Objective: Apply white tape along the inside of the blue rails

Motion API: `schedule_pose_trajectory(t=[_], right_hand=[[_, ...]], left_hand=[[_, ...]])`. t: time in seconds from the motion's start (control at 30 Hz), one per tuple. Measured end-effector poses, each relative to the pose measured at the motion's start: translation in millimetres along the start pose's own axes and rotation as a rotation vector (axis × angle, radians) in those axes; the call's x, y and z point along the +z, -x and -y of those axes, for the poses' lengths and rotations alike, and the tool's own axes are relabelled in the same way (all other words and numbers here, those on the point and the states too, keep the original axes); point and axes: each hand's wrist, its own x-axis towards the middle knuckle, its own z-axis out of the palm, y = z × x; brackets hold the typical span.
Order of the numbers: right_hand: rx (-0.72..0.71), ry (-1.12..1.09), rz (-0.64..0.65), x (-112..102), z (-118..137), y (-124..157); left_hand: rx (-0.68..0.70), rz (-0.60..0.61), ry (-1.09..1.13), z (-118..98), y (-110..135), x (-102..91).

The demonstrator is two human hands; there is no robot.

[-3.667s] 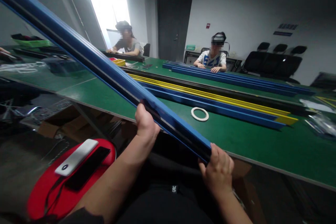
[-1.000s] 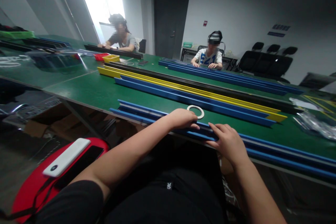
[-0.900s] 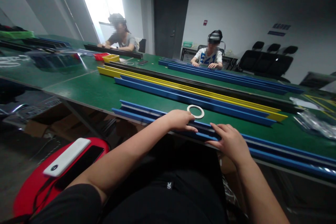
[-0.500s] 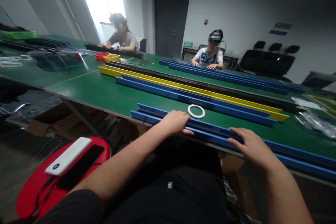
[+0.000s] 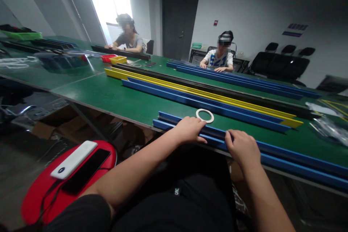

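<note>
A long blue channel rail (image 5: 285, 156) with a dark inner strip lies along the near edge of the green table (image 5: 114, 98). My left hand (image 5: 190, 130) rests on top of the rail near its left end, fingers curled over it. Just to the right, my right hand (image 5: 241, 148) grips the rail with its fingers bent over the top. A white tape ring (image 5: 204, 115) lies flat on the table just beyond my left hand.
Further back lie blue (image 5: 206, 103), yellow (image 5: 190, 90) and black rails side by side. Two people sit across the table, one with hands on more blue rails (image 5: 239, 79). A red stool (image 5: 49, 195) holding a white power bank and a phone stands at my left.
The rail was held up in the air and now lies on the table edge. Over the last second it slid to the right, and my right hand came back left to grip it.
</note>
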Motion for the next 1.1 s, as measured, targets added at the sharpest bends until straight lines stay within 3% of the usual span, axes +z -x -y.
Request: schedule_pose_trajectory(t=[0.17, 0.3, 0.37, 0.47, 0.57, 0.67, 0.8, 1.1], right_hand=[[0.098, 0.024, 0.069, 4, -56, 12], [0.219, 0.061, 0.173, -1, -76, 15], [0.231, 0.060, 0.201, -5, -66, 12], [0.146, -0.001, 0.190, -10, -27, 2], [0.033, -0.031, 0.125, -11, 18, -8], [0.041, -0.012, 0.057, -9, 44, -13], [0.100, -0.017, -0.015, -3, 45, -13], [0.175, 0.009, -0.108, 10, 40, -16]], left_hand=[[-0.118, 0.040, -0.045, 44, 29, -12.4], [-0.062, -0.026, -0.050, 47, 30, -6.7], [-0.055, -0.063, -0.058, 38, 24, -0.2], [-0.036, -0.087, -0.049, 19, 9, 9.8], [-0.014, -0.112, -0.011, -2, -8, 18.0], [-0.011, -0.117, 0.048, -16, -20, 22.3], [0.008, -0.136, 0.188, -16, -17, 22.4], [-0.076, -0.162, 0.436, 24, 7, 33.3]])
